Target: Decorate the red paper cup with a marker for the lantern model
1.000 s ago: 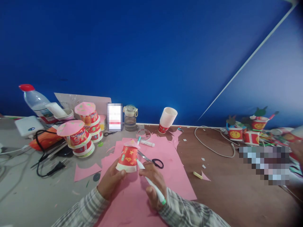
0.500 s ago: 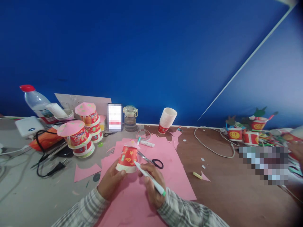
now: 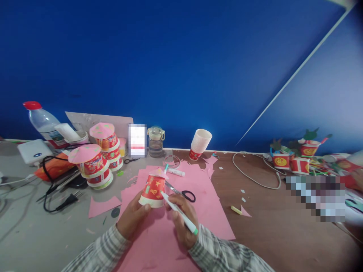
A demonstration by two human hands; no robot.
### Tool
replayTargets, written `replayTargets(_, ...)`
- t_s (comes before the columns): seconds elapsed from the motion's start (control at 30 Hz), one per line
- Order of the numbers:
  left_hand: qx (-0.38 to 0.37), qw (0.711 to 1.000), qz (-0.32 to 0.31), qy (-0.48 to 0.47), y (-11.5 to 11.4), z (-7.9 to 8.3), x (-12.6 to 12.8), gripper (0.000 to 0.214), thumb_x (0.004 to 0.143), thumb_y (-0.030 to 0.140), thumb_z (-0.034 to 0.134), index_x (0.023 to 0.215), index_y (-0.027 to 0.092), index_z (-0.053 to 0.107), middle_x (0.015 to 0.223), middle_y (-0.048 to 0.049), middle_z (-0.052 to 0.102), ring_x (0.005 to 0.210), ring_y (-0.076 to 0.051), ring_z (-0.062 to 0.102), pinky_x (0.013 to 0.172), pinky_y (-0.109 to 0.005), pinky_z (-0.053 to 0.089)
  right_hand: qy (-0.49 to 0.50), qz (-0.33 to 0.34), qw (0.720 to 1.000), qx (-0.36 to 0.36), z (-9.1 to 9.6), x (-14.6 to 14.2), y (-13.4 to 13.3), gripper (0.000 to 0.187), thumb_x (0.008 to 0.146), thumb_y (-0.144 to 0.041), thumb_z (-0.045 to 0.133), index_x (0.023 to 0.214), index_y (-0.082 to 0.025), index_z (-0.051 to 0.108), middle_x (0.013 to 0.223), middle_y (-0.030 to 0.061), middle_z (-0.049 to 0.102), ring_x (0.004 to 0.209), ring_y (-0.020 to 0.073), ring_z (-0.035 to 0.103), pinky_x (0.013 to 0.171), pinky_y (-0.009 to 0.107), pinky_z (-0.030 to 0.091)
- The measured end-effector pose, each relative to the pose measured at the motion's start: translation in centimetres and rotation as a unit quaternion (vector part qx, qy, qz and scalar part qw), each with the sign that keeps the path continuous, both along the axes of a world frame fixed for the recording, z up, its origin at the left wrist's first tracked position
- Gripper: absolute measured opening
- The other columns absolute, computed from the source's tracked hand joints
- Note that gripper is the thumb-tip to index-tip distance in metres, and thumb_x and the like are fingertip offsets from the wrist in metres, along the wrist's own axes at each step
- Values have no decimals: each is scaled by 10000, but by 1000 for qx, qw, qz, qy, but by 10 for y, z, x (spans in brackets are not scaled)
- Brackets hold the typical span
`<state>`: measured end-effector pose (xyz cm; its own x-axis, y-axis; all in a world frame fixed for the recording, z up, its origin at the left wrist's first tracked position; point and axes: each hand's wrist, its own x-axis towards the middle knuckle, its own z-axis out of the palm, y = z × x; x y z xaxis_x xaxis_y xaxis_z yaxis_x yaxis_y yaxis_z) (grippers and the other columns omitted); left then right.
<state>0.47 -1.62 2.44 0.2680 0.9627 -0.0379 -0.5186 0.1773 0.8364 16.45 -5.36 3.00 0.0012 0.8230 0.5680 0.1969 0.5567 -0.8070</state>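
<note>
My left hand (image 3: 134, 216) is closed on the lower left of a red paper cup (image 3: 154, 190), turned upside down with a small pink paper cone (image 3: 157, 173) on top. Between the fingers of my right hand (image 3: 183, 219) is a white marker (image 3: 181, 214) with a green end. Its tip is at the right side of the cup; I cannot tell whether it touches. Pink paper (image 3: 204, 207) lies beneath both hands. Scissors (image 3: 188, 195) with black handles rest on it behind my right hand, and a marker cap or second marker (image 3: 176, 172) lies behind the cup.
Stacked cups with pink cone roofs (image 3: 85, 153) stand at left, near a black plug (image 3: 66, 201) and a bottle (image 3: 45, 122). A glass jar (image 3: 155, 142) and stacked paper cups (image 3: 200, 142) stand along the blue wall. At right are a white cable (image 3: 255, 177), decorated cups (image 3: 281, 161) and another person's hand.
My hands, the cup and the marker hold almost the same place. At the far right edge, the other person's hand and the things near it have shifted.
</note>
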Motion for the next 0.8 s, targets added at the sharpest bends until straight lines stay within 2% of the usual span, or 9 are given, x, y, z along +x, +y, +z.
replayTargets(0.23,-6,1000,-17,-24,0,2,0,484,531,265,657,984,131,554,871,-169,657,825,-359,544,738,-494,395,-4,0,1000,-7,-5,1,1,216,836,-298,475,984,-196,593,758,48,646,684,207,621,634,320,525)
replayTargets(0.67,-27,998,33,-52,6,3,-5,499,508,243,676,979,124,566,938,-189,646,932,-378,501,811,-514,369,-48,6,999,-3,-10,5,-1,195,822,-260,453,902,-192,618,666,25,643,656,211,607,655,349,505)
replayTargets(0.8,-29,998,37,-52,6,5,-4,503,503,238,680,977,118,566,941,-193,645,933,-381,499,815,-526,360,-19,17,1000,-8,-10,5,-1,216,835,-301,439,879,-200,625,634,21,634,630,214,594,644,363,500)
